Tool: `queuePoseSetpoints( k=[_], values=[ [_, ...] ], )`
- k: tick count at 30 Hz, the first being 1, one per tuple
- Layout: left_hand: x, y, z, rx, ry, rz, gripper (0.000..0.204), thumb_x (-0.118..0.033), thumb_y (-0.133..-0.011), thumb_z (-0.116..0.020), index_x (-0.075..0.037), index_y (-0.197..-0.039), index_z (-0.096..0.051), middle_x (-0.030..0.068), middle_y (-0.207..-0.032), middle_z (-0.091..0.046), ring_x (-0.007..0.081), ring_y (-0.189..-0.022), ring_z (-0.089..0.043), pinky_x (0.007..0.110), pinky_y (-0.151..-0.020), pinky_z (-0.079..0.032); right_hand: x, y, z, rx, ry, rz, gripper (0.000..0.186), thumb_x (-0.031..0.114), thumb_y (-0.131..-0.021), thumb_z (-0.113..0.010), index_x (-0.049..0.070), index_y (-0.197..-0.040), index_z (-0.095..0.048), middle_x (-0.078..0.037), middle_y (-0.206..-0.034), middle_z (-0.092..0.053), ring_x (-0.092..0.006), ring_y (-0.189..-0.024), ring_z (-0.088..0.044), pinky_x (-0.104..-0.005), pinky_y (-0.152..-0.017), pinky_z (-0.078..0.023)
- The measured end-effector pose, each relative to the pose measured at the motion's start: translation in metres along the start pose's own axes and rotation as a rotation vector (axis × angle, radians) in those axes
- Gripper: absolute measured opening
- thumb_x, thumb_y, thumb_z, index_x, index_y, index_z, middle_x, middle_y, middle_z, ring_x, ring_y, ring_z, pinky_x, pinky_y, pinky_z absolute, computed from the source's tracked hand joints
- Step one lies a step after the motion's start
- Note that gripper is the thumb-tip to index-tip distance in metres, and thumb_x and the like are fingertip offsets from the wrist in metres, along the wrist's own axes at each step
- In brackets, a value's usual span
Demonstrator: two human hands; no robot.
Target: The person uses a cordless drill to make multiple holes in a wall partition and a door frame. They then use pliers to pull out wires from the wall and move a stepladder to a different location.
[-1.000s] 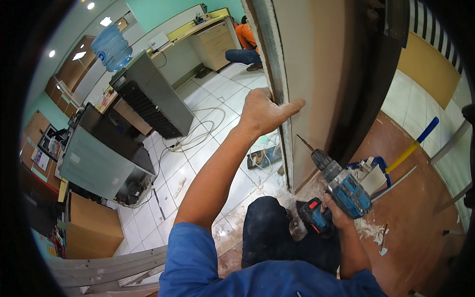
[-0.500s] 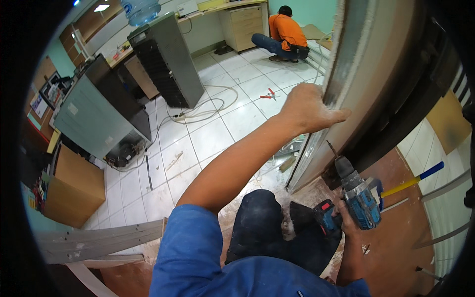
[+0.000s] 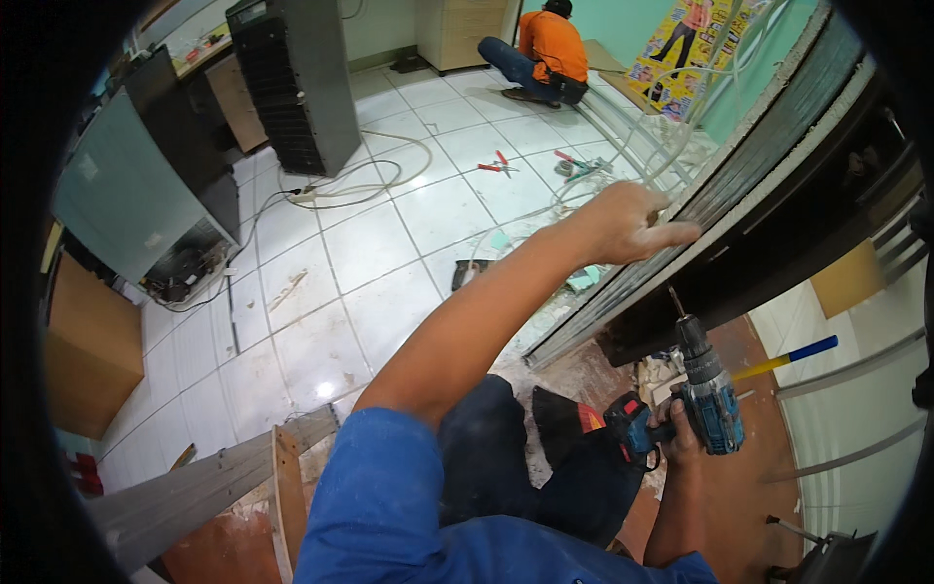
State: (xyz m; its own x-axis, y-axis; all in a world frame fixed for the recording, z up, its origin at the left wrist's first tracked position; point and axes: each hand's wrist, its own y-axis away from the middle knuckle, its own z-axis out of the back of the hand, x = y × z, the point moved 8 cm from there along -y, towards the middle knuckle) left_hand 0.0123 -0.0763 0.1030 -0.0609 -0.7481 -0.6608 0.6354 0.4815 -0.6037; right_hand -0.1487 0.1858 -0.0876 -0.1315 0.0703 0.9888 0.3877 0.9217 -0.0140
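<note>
Cordless drill at 4 o'clock, bit pointing toward 11, handle gripped by the right hand. Left hand at 2 o'clock touches the partition wall's exposed edge, thumb extended, fingers mostly hidden; cannot tell whether it grips. Farther out, red-handled pliers lie on tiled floor at 12 o'clock; co-worker crouches at 1.

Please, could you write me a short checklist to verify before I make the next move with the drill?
1. Drill held in right hand: ok.
2. Bit fitted: ok.
3. Left hand apart from the bit: ok, it is higher, at the wall edge.
4. Left hand's grip firm: cannot tell.
5. Floor free of loose things: not ok; pliers and cable lie there.
6. Co-worker away from the bit: ok, crouching across the tiles.
</note>
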Motion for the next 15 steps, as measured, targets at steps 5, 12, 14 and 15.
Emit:
queuePoseSetpoints(
  k=[5,12,14,15],
  values=[
    [0.041,0.030,-0.023,0.007,0.161,0.088,0.062,-0.057,-0.086,-0.070,0.003,-0.073,-0.056,0.0192,-0.057,-0.047,0.0246,-0.054,-0.037,0.041,-0.053,-0.036,0.005,0.001,-0.006,0.008,-0.060,0.017,0.048,0.030,-0.093,-0.071,0.003,-0.125,-0.049,-0.006,-0.075,-0.053,-0.0190,-0.066,-0.057,-0.0355,-0.067,-0.050],
    [0.042,0.032,-0.018,-0.119,0.125,0.029,0.056,-0.056,-0.085,-0.072,-0.001,-0.091,-0.069,0.0218,-0.065,-0.057,0.0291,-0.056,-0.047,0.039,-0.058,-0.043,0.009,0.003,-0.011,-0.019,-0.045,0.030,0.051,0.034,-0.092,-0.072,0.004,-0.127,-0.048,-0.006,-0.076,-0.054,-0.0207,-0.066,-0.059,-0.0370,-0.067,-0.051],
    [0.041,0.032,-0.019,-0.085,0.095,0.063,0.051,-0.053,-0.085,-0.072,-0.005,-0.101,-0.073,0.0221,-0.070,-0.062,0.0295,-0.058,-0.052,0.038,-0.060,-0.045,0.009,0.003,-0.018,0.007,-0.095,0.023,0.051,0.032,-0.094,-0.070,0.003,-0.130,-0.049,-0.006,-0.077,-0.054,-0.0201,-0.068,-0.058,-0.0362,-0.067,-0.050],
    [0.041,0.034,-0.020,-0.070,0.101,0.094,0.050,-0.052,-0.085,-0.072,-0.006,-0.104,-0.074,0.0219,-0.070,-0.062,0.0292,-0.058,-0.052,0.038,-0.060,-0.045,0.009,0.006,-0.017,-0.027,-0.081,0.004,0.049,0.031,-0.094,-0.069,0.003,-0.129,-0.049,-0.006,-0.077,-0.053,-0.0200,-0.069,-0.058,-0.0359,-0.068,-0.049]
  ],
)
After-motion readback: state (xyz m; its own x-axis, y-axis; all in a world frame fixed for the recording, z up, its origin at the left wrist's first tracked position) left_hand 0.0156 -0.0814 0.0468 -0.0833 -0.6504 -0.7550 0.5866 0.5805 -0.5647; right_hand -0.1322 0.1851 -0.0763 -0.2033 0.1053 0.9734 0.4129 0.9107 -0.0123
